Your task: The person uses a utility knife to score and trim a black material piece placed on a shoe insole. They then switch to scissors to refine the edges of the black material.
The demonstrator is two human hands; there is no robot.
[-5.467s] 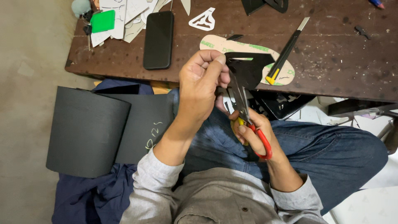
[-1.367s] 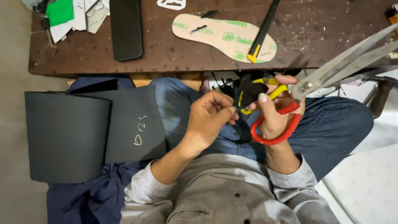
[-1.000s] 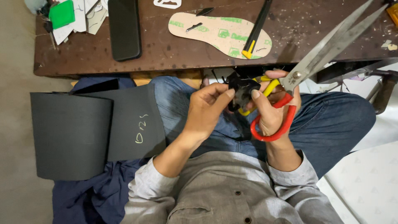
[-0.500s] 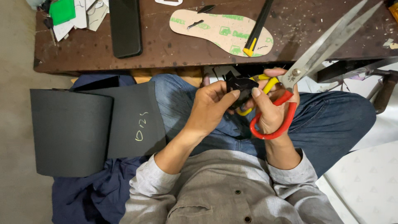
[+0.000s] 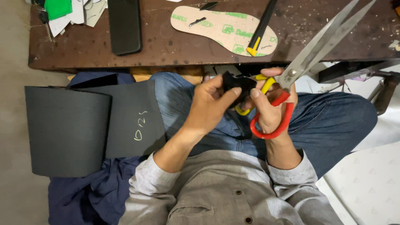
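Left hand (image 5: 208, 104) pinches a small, matte black scrap (image 5: 236, 85) above the lap, its grip clamped on it. Right hand (image 5: 271, 108) is closed through red-and-yellow scissors (image 5: 308, 58), steel blades parted. A flat cardboard insole (image 5: 225, 29) lies on the scuffed counter (image 5: 166, 46).

Left hand (image 5: 208, 104) raised, fingers pinched, right hand (image 5: 273, 104) curled closed beside it, thumbs almost meeting

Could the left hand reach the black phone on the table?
Probably yes. The phone lies near the table edge with nothing in front, but the left hand is pinching a small black piece now.
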